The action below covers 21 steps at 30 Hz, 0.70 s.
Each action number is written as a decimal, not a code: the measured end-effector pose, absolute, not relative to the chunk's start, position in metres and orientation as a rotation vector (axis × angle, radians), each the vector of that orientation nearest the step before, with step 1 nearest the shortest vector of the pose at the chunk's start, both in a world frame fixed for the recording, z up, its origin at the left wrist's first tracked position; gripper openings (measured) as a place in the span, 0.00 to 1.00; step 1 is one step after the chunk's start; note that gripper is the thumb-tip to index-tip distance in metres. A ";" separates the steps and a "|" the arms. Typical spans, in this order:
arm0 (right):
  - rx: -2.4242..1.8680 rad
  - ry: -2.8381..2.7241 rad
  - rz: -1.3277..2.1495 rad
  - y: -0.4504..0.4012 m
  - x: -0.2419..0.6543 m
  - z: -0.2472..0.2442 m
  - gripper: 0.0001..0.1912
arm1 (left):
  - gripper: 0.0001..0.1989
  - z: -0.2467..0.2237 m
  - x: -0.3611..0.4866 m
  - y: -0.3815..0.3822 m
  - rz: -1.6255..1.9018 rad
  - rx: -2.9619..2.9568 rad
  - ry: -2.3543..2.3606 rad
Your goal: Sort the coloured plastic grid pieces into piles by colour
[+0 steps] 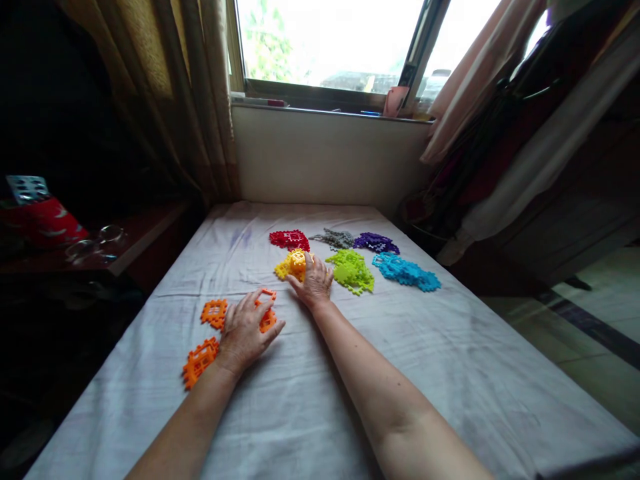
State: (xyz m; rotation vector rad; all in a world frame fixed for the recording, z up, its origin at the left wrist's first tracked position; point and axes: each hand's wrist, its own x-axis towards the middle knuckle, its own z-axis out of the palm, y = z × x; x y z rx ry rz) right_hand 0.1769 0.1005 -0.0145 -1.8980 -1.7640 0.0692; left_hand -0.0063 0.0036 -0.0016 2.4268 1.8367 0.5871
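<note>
My left hand (245, 331) lies palm down with its fingers spread, partly over an orange interlocking plastic piece (267, 321). More orange pieces lie to its left, one group (214, 313) by the fingers and another pile (199, 363) beside the wrist. Farther off, my right hand (316, 283) reaches to the right edge of a yellow pile of pieces (289, 265), thumb apart from the fingers. Its fingertips hide part of the yellow pieces, and whether they press on them I cannot tell. A lime green pile (353, 272) sits just right of this hand.
Behind are red (289, 239), grey (336, 238) and purple (376, 243) piles, with a blue pile (407, 272) on the right. Everything rests on a bed-like surface under a pale sheet (450, 373). Left, a dark side table (145, 233) holds glasses (95, 247). A window stands ahead.
</note>
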 end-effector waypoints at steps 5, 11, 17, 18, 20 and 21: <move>-1.807 -1.770 -0.002 0.081 0.178 -0.018 0.32 | 0.24 0.005 -0.019 0.007 0.806 2.407 1.879; -1.649 -1.836 0.033 0.037 0.180 -0.022 0.24 | 0.25 0.006 -0.079 0.019 0.955 2.212 2.169; -1.310 -2.173 0.255 0.001 0.169 -0.017 0.27 | 0.25 -0.014 -0.098 0.022 0.968 1.882 2.133; -1.261 -2.220 0.265 -0.002 0.165 -0.016 0.29 | 0.25 -0.015 -0.092 0.022 1.012 1.856 2.094; -1.208 -2.291 0.277 -0.005 0.160 -0.013 0.32 | 0.23 -0.017 -0.075 0.024 1.086 1.837 2.034; -1.210 -2.310 0.285 -0.006 0.159 -0.012 0.32 | 0.23 -0.017 -0.065 0.025 1.107 1.834 2.014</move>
